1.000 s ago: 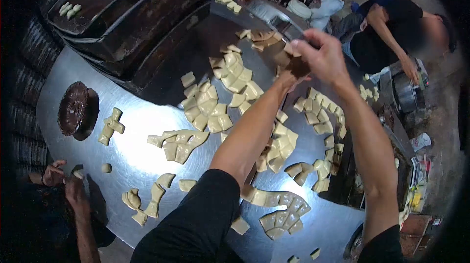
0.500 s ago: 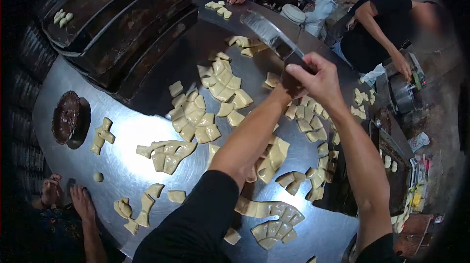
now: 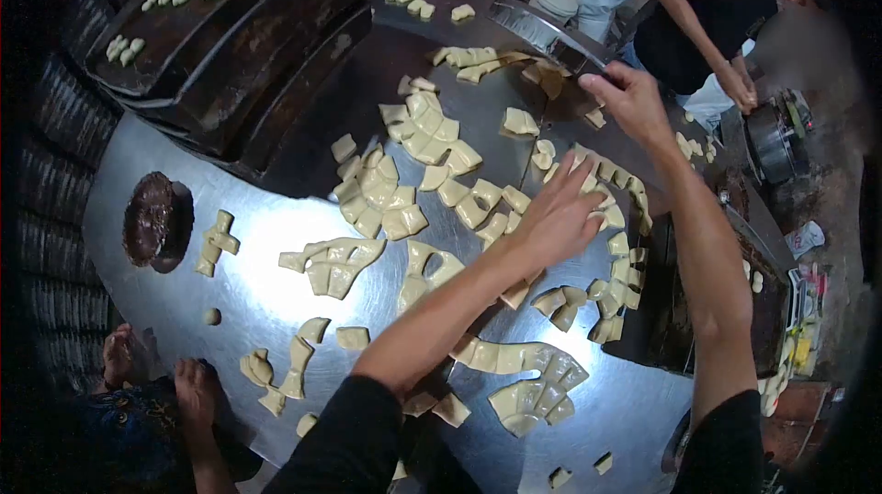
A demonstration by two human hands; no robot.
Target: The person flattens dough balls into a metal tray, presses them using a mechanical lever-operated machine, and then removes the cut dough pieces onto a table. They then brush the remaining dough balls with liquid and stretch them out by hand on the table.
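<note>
Steel table [image 3: 253, 273]: R hand [image 3: 634, 108] clenching knife [image 3: 537, 32] nr far edge; L hand [image 3: 560, 218] hovering half-spread over dough pcs [image 3: 613, 216], hold unclear; off-edge cup's [image 3: 806, 238] print illegible.

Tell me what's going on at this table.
The right hand grips a long blade at its near end. The left hand is spread open over pale dough pieces; whether it touches them is unclear. More pieces lie scattered across the metal table. Another person's hand is at the table's lower-left edge.

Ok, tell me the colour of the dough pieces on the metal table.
The dough pieces are pale creamy yellow, best seen in the head view.
</note>
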